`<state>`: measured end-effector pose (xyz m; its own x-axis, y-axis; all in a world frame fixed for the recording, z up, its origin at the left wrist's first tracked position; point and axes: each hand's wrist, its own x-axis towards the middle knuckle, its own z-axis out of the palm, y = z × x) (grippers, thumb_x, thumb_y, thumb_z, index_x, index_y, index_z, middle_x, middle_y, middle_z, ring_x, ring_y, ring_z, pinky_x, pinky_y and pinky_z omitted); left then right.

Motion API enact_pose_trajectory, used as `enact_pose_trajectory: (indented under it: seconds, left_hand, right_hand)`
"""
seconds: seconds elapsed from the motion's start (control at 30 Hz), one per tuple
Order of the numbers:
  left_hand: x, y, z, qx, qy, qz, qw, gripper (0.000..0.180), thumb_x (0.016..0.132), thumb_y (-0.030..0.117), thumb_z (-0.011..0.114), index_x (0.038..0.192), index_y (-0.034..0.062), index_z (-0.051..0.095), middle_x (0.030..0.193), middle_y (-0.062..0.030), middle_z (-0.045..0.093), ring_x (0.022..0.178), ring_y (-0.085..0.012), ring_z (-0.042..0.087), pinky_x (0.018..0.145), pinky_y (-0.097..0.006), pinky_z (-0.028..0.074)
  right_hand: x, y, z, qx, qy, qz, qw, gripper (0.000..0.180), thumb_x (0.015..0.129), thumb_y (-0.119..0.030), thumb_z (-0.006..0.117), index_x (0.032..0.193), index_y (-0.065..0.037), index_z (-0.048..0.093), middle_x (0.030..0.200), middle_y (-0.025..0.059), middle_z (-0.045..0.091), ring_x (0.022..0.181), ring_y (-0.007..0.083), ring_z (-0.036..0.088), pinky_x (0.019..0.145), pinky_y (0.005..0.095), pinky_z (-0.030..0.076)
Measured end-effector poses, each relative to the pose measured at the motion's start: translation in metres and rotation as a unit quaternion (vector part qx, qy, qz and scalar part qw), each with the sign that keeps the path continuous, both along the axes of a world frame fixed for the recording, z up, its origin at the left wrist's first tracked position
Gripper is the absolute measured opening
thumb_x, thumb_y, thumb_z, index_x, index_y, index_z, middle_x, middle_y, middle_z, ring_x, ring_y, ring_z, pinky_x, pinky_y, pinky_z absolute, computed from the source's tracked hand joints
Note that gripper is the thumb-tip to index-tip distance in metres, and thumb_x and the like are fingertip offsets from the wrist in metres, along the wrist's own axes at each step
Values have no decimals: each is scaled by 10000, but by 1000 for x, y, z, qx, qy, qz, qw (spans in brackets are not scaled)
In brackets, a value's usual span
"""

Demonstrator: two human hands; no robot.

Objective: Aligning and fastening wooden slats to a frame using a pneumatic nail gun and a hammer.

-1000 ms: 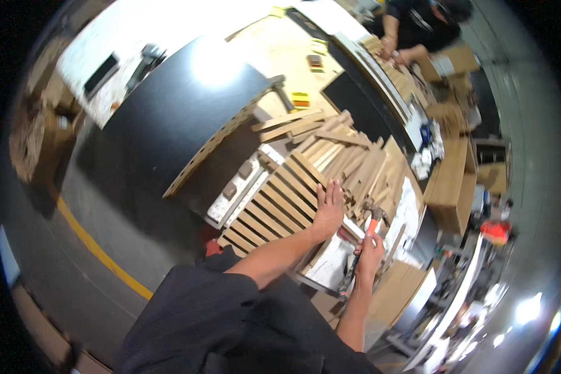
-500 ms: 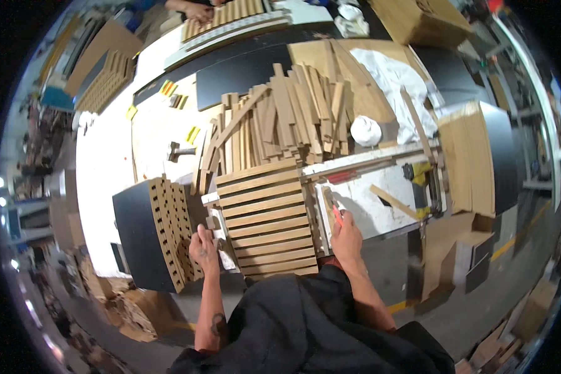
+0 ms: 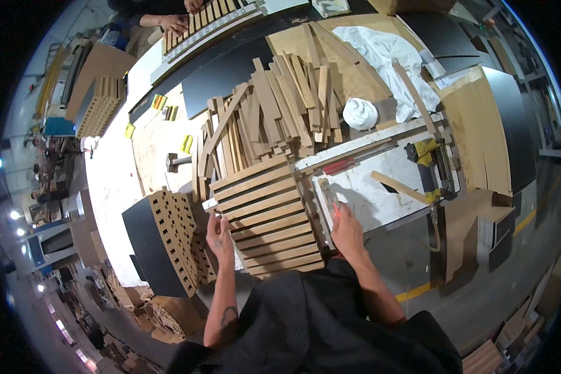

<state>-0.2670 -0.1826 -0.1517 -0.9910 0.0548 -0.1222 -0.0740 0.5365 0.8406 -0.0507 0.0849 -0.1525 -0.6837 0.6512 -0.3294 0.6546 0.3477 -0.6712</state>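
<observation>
A panel of parallel wooden slats (image 3: 265, 218) lies flat on the workbench in front of me. My left hand (image 3: 219, 235) touches the panel's left edge with fingers loosely spread. My right hand (image 3: 346, 228) rests at the panel's right side on a white board (image 3: 380, 187) and pinches a small red tool (image 3: 336, 209). Beyond the panel sits a heap of loose wooden slats (image 3: 280, 112).
A yellow nail gun (image 3: 427, 163) lies at the right of the white board. A second slatted panel (image 3: 177, 240) on black backing lies to the left. A hammer (image 3: 176, 163), a white cloth (image 3: 386, 50) and a white roll (image 3: 359, 113) are farther back. A co-worker's hands (image 3: 174, 22) rest on another panel.
My head has swung round, so the bench now lies square in front of me. My left hand came off the slats to the panel's left edge; the right hand keeps the red tool.
</observation>
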Motion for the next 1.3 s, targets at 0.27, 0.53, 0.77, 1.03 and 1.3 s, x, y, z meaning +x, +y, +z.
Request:
enact_pose_trajectory:
  seconds: [0.27,0.53,0.77,1.03,1.3]
  left_hand:
    - [4,3,7,40,-69,6,997,506,927,200,750,1373,2,616,934,-5,598,868,-119,531,794,-314,461]
    - [65,-36,-26,46,-38,61,996,407,878,216,767,1207,-8,683,941,-95,647,841,-198,604,774,-341,498]
    - [68,-39,-24,93,26,70,993,400,866,247,772,1157,-11,678,1025,-195,662,925,-357,639,835,-413,504]
    - [72,-60,-20,132,9,20,991,544,839,293,801,1237,-28,619,1227,-223,604,1112,-406,592,966,-427,471]
    - [87,-89,-18,118,-21,-22,993,680,835,271,811,1391,-2,531,1234,-200,574,1053,-341,637,915,-407,517]
  right_hand:
    - [-9,5,4,11,-70,62,996,405,968,-115,560,1350,-4,485,1180,259,630,981,473,653,815,563,528]
    - [-5,9,14,-56,18,-52,997,210,1018,-141,546,1120,43,549,784,182,611,716,311,613,702,435,496]
    - [-9,15,-17,210,16,72,975,265,1028,-193,520,1160,33,563,962,274,689,899,471,668,810,503,506]
    - [-16,7,-19,-6,-33,21,999,172,1046,-198,508,1096,-34,496,737,100,601,562,189,615,500,327,501]
    - [-23,0,-11,-124,-36,-17,992,127,1082,-166,472,1139,-58,437,719,60,561,539,130,560,454,275,435]
